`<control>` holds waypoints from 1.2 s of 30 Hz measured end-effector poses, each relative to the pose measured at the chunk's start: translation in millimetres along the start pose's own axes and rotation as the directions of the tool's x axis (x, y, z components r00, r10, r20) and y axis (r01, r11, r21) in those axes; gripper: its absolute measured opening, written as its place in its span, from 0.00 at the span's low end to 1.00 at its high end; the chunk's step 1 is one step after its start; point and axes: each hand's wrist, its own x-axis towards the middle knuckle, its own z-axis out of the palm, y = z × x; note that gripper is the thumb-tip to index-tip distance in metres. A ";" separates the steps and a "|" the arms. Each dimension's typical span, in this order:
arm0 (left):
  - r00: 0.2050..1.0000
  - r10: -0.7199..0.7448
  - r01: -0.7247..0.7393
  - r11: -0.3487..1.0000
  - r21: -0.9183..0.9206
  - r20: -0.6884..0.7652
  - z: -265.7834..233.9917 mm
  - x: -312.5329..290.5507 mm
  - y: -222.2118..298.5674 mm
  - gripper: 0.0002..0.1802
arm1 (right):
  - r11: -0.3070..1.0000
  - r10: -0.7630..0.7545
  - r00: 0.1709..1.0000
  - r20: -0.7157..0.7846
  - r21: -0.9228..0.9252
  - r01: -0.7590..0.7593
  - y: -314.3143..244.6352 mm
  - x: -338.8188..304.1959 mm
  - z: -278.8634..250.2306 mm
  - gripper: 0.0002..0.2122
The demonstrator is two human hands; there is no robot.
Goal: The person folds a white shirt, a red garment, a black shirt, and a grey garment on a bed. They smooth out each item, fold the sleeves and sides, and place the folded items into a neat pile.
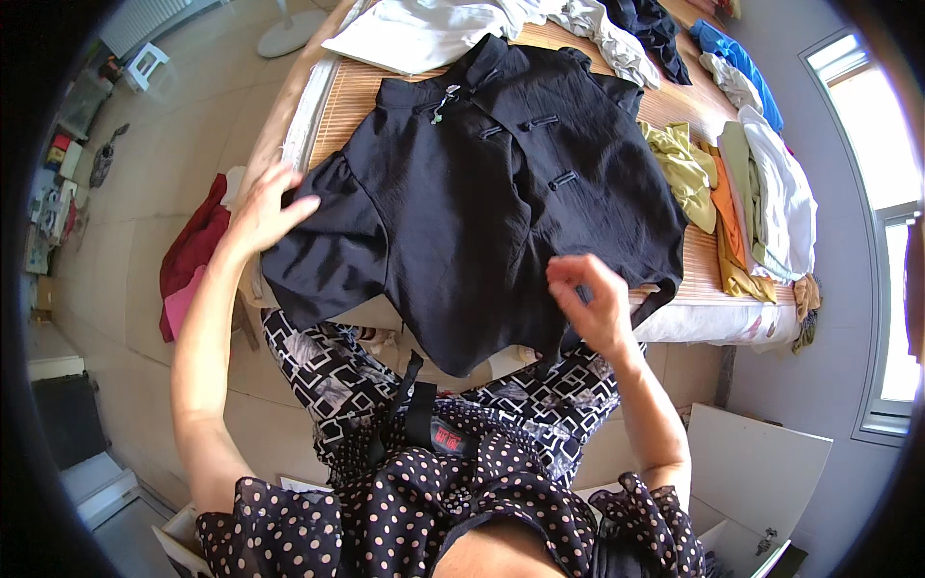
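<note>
A black short-sleeved blouse [462, 202] with knotted loop fasteners is spread front up on the bed in front of me, its hem hanging over the near edge. A small pale green charm [443, 104] dangles at its collar. At the left sleeve, my left hand [268, 210] is open, thumb apart from the fingers; whether it touches the cloth I cannot tell. My right hand [593, 297] hovers over the blouse's lower right part. Its fingers are loosely curled, with a gap between thumb and forefinger and nothing visible in them.
The bed carries a bamboo mat [352, 91]. White cloth [414, 39] lies behind the blouse. Folded garments in yellow [682, 159], orange and white [782, 202] are stacked at the right, below the window. Dark red cloth [196, 236] hangs at the left. A white stool [146, 65] stands on the floor.
</note>
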 end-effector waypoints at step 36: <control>0.911 0.393 -0.380 0.918 -0.115 0.124 108.7 93.1 160.2 0.14 | 0.989 0.094 0.977 0.191 0.097 -0.114 11.1 112.2 24.0 0.12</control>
